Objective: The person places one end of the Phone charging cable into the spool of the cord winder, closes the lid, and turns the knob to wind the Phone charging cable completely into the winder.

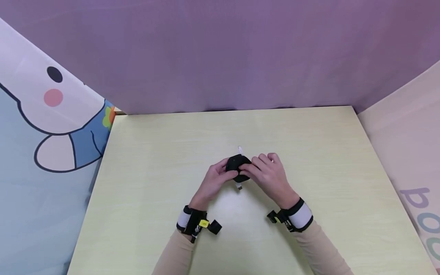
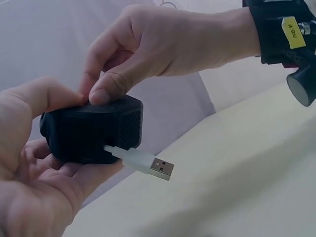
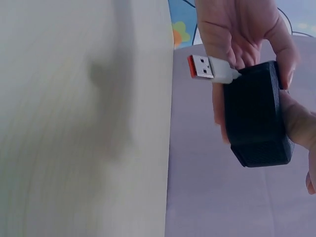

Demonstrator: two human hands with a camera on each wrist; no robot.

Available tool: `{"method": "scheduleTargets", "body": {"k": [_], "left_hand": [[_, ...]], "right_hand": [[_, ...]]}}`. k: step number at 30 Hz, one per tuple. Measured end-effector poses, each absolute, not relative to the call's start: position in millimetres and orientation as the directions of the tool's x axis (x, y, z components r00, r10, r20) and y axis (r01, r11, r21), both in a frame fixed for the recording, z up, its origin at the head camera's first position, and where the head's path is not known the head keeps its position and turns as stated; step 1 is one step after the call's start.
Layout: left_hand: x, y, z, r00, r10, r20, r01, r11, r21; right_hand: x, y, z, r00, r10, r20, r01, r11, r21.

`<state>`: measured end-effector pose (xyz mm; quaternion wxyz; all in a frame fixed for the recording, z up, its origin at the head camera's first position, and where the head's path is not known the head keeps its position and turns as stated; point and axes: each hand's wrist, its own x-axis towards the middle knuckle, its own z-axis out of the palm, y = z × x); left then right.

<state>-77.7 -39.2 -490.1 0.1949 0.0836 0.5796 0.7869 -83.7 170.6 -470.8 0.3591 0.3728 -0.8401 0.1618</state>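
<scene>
A black, chunky cable winder (image 1: 234,162) with angled corners is held above the table between both hands. My left hand (image 1: 214,181) grips it from the left, thumb on one face and fingers beneath. On its right side, the thumb and index finger of my right hand (image 1: 271,177) pinch at the top face, with the other fingers curled. A white USB plug (image 2: 160,168) on a short cable end sticks out of the near side, its metal tip bare. From the far side pokes another white cable end (image 1: 240,149). Any cable inside is hidden.
The pale wooden table (image 1: 165,145) spreads under both hands. A purple cloth (image 1: 220,57) hangs behind its back edge. Printed cloth with a cartoon figure (image 1: 72,114) stands at the left, and a pale lettered one (image 1: 405,152) at the right. Each wrist wears a strapped camera (image 1: 214,227).
</scene>
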Motion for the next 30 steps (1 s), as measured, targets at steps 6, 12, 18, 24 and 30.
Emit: {"method": "scheduleTargets", "body": {"k": [6,12,18,24,30], "left_hand": [[-77.1,-38.0,-491.0,-0.918,0.387,-0.086,-0.207,-0.282,0.937],[-76.9,-37.3,-492.4,-0.925,0.371,-0.085,-0.210,-0.310,0.927],[-77.5,-36.7,-493.7,-0.931,0.354,-0.085,-0.210,-0.331,0.920],[-77.6,-36.2,-496.2,-0.936,0.340,-0.094,-0.214,-0.337,0.917],[-77.2,-36.5,-497.6,-0.940,0.315,-0.127,-0.238,-0.343,0.909]], "right_hand": [[-83.5,165.1,-471.6,-0.461,-0.459,0.759,-0.726,0.688,-0.024],[-81.6,162.1,-473.0,-0.494,-0.437,0.752,-0.701,0.711,-0.047],[-78.9,158.5,-474.8,-0.530,-0.410,0.742,-0.684,0.724,-0.088],[-77.2,155.8,-474.1,-0.541,-0.395,0.743,-0.671,0.735,-0.098],[-77.8,156.8,-475.1,-0.535,-0.413,0.737,-0.686,0.722,-0.093]]}}
